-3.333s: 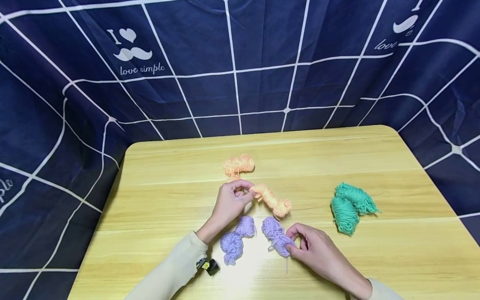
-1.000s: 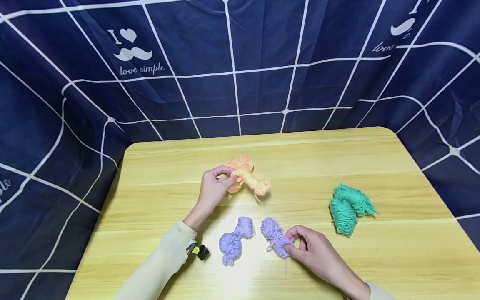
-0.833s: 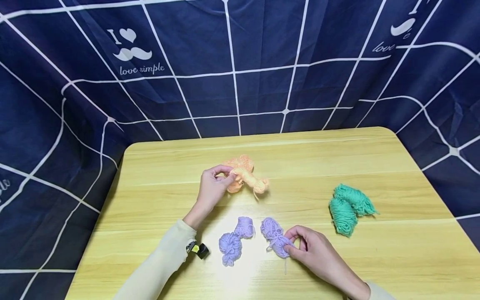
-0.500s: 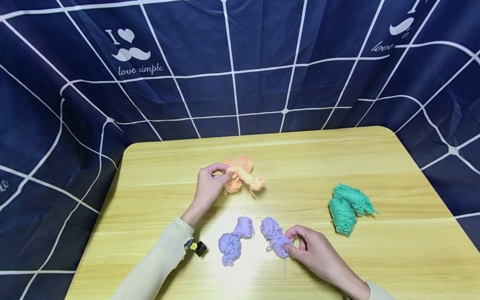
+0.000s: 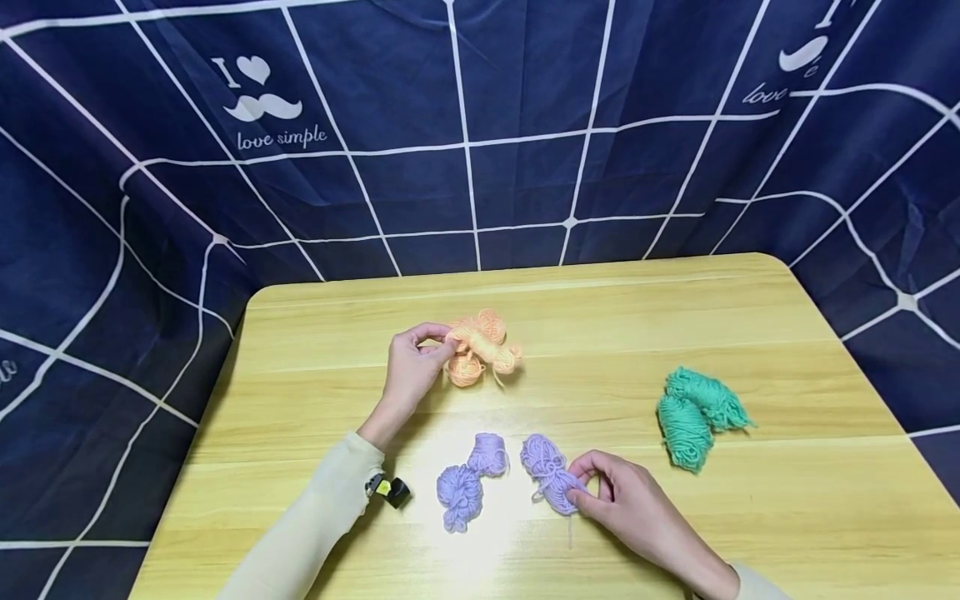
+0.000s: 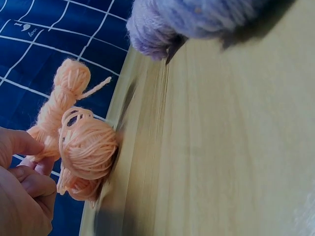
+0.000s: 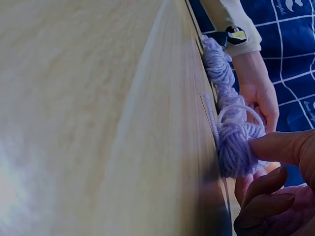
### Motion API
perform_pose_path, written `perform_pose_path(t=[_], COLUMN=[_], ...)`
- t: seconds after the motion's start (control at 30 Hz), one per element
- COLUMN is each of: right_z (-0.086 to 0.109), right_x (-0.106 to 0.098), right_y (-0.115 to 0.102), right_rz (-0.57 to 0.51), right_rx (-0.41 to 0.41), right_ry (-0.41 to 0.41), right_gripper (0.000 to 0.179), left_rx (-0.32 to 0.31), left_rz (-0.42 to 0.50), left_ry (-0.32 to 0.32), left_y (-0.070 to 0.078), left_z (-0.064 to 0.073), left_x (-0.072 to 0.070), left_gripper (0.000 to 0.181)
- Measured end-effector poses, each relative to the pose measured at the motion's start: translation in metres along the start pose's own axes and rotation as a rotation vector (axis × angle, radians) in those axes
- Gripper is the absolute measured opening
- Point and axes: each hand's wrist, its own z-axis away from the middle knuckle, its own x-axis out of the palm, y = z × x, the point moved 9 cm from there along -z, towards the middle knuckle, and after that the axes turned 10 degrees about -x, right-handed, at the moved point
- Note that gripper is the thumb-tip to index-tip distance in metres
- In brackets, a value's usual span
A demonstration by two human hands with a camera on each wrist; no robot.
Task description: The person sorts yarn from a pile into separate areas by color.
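Observation:
My left hand (image 5: 411,367) pinches one end of a light-orange yarn skein (image 5: 489,347) between thumb and fingers. That skein slants over more orange yarn (image 5: 465,372) at the table's back middle, partly covering it. In the left wrist view the held skein (image 6: 54,110) rises beside a rounder orange bundle (image 6: 91,147). Nearer the front, my right hand (image 5: 626,500) pinches the near end of a purple yarn skein (image 5: 546,462), which lies on the table with a loose strand trailing. The right wrist view shows thumb and fingers on this purple skein (image 7: 236,147).
Left of the held purple skein lie two more purple bundles, a knotted one (image 5: 460,493) and a smaller one (image 5: 489,454). Two green skeins (image 5: 686,433) touch each other on the right. Dark blue gridded cloth (image 5: 525,192) hangs behind the wooden table (image 5: 337,342).
My left hand has carried the orange skein leftward and back, from near the purple yarn to over the other orange yarn. The right hand has kept its pinch on the purple skein.

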Motion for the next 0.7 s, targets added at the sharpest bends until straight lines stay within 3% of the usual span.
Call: perform_pose_path(t=[0.7], right_z=[0.0005], right_x=[-0.0006], right_y=[0.0022], right_rz=[0.015], right_rx=[0.01], right_ry=[0.001], right_gripper=[0.016], left_rx=[0.023], left_rz=[-0.016], left_ry=[0.052], left_y=[-0.0024], left_z=[-0.0037], left_x=[-0.0088], left_gripper=[0.012])
